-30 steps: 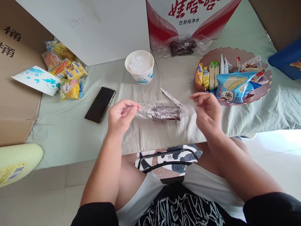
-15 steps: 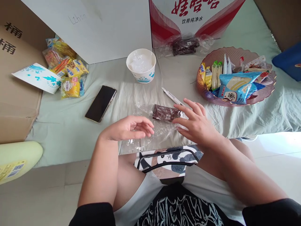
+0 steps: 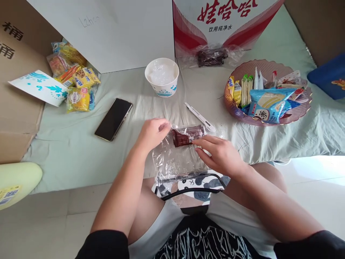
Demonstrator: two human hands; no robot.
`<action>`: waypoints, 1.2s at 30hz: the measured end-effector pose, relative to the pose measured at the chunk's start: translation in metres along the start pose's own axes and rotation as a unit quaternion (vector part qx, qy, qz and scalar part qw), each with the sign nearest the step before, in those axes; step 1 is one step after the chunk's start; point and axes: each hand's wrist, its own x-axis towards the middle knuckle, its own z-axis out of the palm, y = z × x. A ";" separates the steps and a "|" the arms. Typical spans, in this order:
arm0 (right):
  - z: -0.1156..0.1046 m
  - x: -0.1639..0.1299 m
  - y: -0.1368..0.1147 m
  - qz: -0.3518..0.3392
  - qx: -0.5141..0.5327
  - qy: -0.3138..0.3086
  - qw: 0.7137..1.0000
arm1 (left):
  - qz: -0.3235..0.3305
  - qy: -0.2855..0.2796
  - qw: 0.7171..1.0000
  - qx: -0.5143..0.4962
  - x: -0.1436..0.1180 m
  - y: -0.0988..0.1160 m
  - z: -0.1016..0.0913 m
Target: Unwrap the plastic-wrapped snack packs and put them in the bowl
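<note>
On the cloth before me lie several dark brown packets [image 3: 185, 138] in a sheet of crumpled clear plastic wrap [image 3: 172, 162]. The wrap spreads toward the near edge and partly over it. My left hand [image 3: 155, 132] is closed, fingers curled, at the wrap's left edge beside the packets. It seems to pinch the film, though its fingertips are partly hidden. My right hand [image 3: 219, 154] has its fingers stretched out, with fingertips touching the right end of the packets. Just beyond it rests a white utility knife [image 3: 199, 117].
Behind stand a paper bowl [image 3: 162, 81] holding clear plastic and another wrapped brown bundle [image 3: 212, 57]. To the right is a scalloped tray [image 3: 234, 113] of snacks. At left lie a phone [image 3: 113, 119], snack packs [image 3: 78, 99] and a patterned paper piece [image 3: 40, 88]. Boxes [image 3: 134, 32] line the back.
My left hand has moved away from me to the wrap's edge and closed. My right hand has come slightly nearer to me, uncovering the knife. The film now spreads farther toward me.
</note>
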 end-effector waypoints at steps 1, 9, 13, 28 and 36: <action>0.003 0.001 -0.001 -0.011 0.006 0.025 1.000 | -0.003 -0.001 1.000 -0.021 -0.001 0.002 0.001; 0.026 0.008 -0.008 -0.013 -0.052 0.057 0.997 | -0.180 -0.076 0.934 -0.300 -0.010 0.021 0.007; 0.025 0.012 -0.004 0.027 -0.050 0.087 0.995 | -0.226 -0.088 0.896 -0.373 -0.011 0.032 0.004; -0.028 -0.001 0.025 0.037 0.181 0.395 0.900 | -0.247 0.071 0.898 -0.357 0.010 0.038 0.014; -0.125 0.031 0.043 0.169 0.019 0.415 0.894 | -0.210 0.010 0.903 -0.376 0.008 0.045 0.018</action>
